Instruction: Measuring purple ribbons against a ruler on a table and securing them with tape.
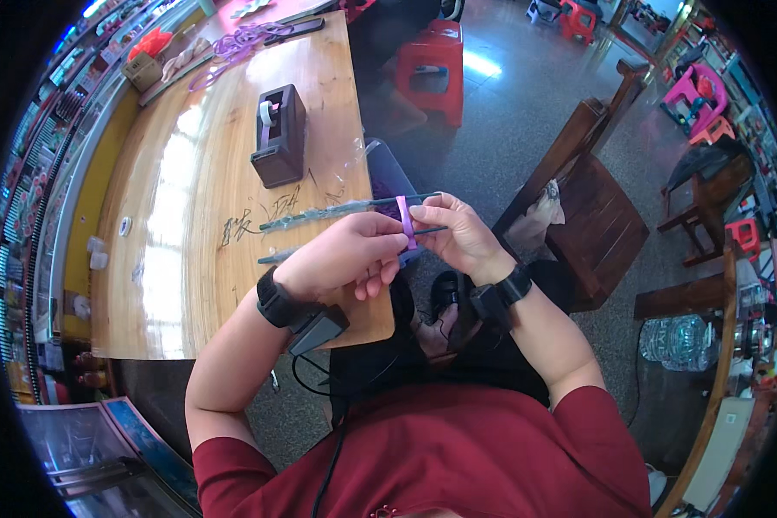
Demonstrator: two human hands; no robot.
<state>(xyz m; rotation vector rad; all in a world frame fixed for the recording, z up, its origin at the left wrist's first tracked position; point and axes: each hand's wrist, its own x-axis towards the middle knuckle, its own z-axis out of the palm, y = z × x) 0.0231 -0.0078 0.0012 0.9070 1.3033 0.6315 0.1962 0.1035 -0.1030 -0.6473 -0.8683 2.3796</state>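
Over the table's right edge, my left hand and my right hand are close together around a short purple strip. The left thumb and forefinger pinch the strip's lower end, while the other fingers curl loosely. My right thumb and fingers close at the strip's right side, by the ends of two thin dark green rods. The upper rod has clear, wispy material along it. The lower rod passes behind my left hand, and its tip shows over the table. Exactly how the strip meets the rods is hidden by my fingers.
A dark tape dispenser stands on the wooden table. Farther back lie tangled purple strips and a phone. A translucent bin stands beside the table edge. Right of me is a wooden chair; a red stool stands beyond.
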